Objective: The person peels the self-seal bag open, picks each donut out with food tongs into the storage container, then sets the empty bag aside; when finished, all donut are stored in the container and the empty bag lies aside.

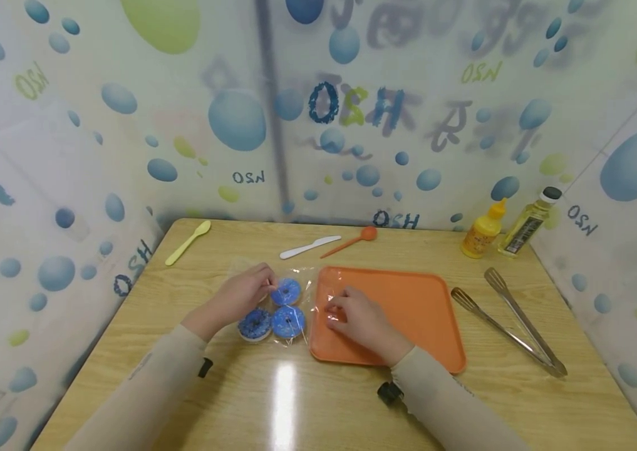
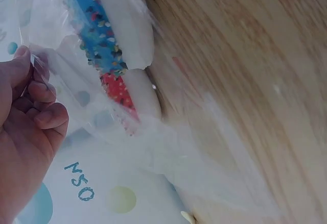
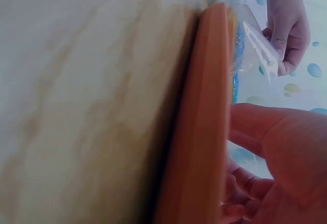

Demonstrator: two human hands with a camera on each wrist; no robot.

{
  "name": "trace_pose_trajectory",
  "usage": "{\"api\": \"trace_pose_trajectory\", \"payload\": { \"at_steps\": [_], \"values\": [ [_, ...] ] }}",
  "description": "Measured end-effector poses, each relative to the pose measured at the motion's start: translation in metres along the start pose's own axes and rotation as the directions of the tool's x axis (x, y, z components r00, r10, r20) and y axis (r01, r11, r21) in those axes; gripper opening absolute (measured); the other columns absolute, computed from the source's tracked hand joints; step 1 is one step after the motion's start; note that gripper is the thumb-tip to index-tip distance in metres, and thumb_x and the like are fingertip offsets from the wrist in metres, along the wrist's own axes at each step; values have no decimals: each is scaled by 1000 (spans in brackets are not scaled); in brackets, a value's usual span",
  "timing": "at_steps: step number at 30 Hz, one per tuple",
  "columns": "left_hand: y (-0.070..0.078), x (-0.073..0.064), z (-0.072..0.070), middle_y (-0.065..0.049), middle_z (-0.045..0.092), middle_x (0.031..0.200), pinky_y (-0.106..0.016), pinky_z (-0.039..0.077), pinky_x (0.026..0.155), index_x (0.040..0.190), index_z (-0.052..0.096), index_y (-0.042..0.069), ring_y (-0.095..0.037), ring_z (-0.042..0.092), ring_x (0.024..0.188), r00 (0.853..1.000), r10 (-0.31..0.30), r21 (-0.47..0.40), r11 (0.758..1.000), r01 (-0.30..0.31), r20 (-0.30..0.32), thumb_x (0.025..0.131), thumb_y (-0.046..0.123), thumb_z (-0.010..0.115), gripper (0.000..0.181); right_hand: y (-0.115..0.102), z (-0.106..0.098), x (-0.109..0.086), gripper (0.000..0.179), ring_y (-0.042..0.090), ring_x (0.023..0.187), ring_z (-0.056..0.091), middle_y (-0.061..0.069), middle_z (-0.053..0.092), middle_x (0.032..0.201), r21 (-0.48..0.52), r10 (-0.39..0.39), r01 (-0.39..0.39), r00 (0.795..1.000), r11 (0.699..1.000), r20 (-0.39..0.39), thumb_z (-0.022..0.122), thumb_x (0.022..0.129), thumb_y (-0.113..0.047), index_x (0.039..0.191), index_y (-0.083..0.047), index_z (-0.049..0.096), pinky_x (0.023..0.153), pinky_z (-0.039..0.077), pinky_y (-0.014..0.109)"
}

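My left hand [image 1: 233,297] pinches a clear plastic bag [image 2: 173,147] between thumb and fingers. Inside the bag are blue-iced doughnuts with sprinkles, one of them a doughnut [image 1: 288,322] at the near right. The left wrist view also shows a red-iced doughnut [image 2: 120,94], which the left hand mostly hides in the head view. Over the left part of an orange tray [image 1: 408,300] is my right hand [image 1: 366,322], its fingers loosely bent. I see nothing held in it. The bag's right edge reaches the tray's left rim.
Behind lie a yellow spoon [image 1: 187,243], a white knife [image 1: 310,247] and an orange spoon [image 1: 367,233]. Metal tongs [image 1: 521,332] rest right of the tray. A yellow squeeze bottle [image 1: 481,235] and an oil bottle [image 1: 527,225] stand at the back right. Patterned curtains surround the table.
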State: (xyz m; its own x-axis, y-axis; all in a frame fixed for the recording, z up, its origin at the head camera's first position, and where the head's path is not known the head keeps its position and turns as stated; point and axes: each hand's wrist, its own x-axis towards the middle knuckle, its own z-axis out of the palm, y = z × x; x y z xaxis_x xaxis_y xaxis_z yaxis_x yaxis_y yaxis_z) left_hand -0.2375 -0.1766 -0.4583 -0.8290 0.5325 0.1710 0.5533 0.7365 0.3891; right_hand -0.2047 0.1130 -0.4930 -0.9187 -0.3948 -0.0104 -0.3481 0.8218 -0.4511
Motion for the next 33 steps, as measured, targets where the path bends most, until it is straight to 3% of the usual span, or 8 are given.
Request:
{"api": "trace_pose_trajectory", "payload": {
  "at_steps": [9, 15, 21, 27, 33],
  "values": [
    [2, -3, -6, 3, 61, 102, -37, 55, 80, 100, 63, 14, -14, 61, 92, 1000, -4, -17, 1000, 3, -8, 104, 18, 63, 6, -15, -9, 7, 14, 13, 84, 57, -6, 61, 107, 171, -55, 77, 990, 982, -132, 74, 96, -34, 108, -26, 77, 73, 50, 30],
    [1, -2, -6, 4, 61, 102, -36, 55, 82, 103, 64, 13, -13, 61, 93, 1000, 0, -15, 1000, 0, -9, 104, 20, 63, 7, -23, -11, 13, 10, 11, 75, 53, -4, 65, 102, 229, -70, 108, 984, 968, -166, 73, 97, -34, 102, -26, 77, 65, 47, 26],
    [0, -3, -4, 4, 60, 101, -35, 54, 80, 100, 63, 15, -12, 60, 91, 1000, 5, -17, 1000, -5, -23, 102, 15, 64, 3, -25, -7, 18, 13, 11, 71, 52, -2, 64, 96, 256, -61, 102, 985, 961, -164, 74, 97, -36, 102, -24, 78, 62, 45, 26],
    [0, -5, -4, 4, 60, 101, -37, 56, 81, 101, 62, 16, -15, 65, 97, 997, 56, 2, 998, -56, -58, 100, 12, 67, 6, -28, -5, 20, 16, 11, 71, 52, 0, 65, 97, 256, -59, 101, 985, 961, -164, 73, 97, -39, 100, -24, 77, 61, 46, 26],
    [1, -5, -4, 5, 60, 100, -35, 55, 78, 101, 63, 17, -11, 60, 89, 996, 59, 30, 998, -57, -70, 100, 13, 68, 6, -31, -4, 22, 9, 11, 68, 50, 5, 65, 96, 227, -35, 79, 981, 971, -191, 75, 96, -29, 99, -21, 78, 59, 43, 26]
  ]
}}
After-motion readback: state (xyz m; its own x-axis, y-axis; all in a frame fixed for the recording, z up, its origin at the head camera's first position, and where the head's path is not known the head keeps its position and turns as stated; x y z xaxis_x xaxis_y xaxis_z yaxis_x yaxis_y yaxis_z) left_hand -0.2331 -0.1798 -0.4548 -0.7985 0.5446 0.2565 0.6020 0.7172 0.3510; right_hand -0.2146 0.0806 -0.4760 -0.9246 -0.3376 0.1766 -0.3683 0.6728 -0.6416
